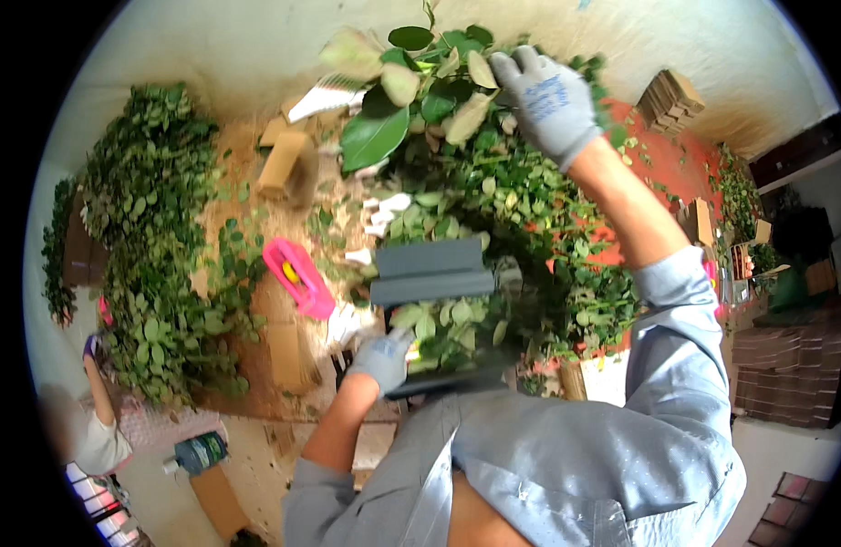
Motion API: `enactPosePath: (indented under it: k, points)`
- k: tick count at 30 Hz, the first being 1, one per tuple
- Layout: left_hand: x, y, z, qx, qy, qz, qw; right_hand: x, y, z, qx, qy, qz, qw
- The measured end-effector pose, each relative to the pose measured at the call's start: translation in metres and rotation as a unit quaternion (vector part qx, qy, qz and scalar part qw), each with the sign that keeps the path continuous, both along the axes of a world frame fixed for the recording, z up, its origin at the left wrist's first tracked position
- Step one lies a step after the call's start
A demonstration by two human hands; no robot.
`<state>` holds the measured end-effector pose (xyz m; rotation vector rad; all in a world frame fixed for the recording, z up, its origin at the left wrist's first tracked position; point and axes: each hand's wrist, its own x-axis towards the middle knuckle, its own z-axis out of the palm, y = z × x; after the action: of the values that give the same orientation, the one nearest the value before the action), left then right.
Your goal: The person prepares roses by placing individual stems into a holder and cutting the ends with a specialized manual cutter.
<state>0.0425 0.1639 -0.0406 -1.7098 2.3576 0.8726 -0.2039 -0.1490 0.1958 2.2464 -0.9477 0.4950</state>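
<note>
My right hand (550, 105), in a grey glove with blue print, is raised at the far side with its fingers closed on a leafy stem. Large green leaves (377, 139) hang to the left of that hand. Nearer my body, my left hand (381, 363), gloved in grey too, has curled fingers round a bunch of leafy stems (439, 326); its fingertips are partly hidden by leaves. Between the hands stands a dark grey stand (431, 272) with a ridged top. A big heap of leafy stems (521, 196) lies beyond and to the right of it.
A pink plastic holder (298, 279) with a yellow roll sits left of the stand, near cardboard pieces (284, 164). Another leafy heap (151, 246) fills the left side, where another person's arm (99, 392) reaches in. Stacked cardboard (671, 100) leans by the far wall.
</note>
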Motion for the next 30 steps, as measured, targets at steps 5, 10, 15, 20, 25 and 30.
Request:
enactPosePath:
  k: [5,10,15,20,25,30]
  points:
    - [0.001,0.002,-0.004,0.011,0.021,0.011,1.0,-0.024,0.122,-0.022,0.069,0.127,0.083,0.986]
    - [0.01,0.008,-0.044,0.033,-0.029,0.024,0.999,-0.043,0.209,-0.099,0.258,0.228,0.026,0.938]
    - [0.002,0.0,-0.002,0.033,0.02,0.036,0.999,-0.063,0.216,-0.211,0.338,0.222,-0.011,0.915]
    - [0.002,0.001,-0.011,0.008,0.02,0.01,1.0,-0.06,0.21,-0.251,0.327,0.246,-0.058,0.911]
    - [0.003,0.004,-0.004,0.037,0.008,0.027,0.999,-0.02,0.241,-0.186,0.326,0.23,-0.091,0.912]
    - [-0.007,-0.006,0.015,0.103,-0.059,0.023,0.993,0.042,0.259,-0.163,0.35,0.088,0.133,0.923]
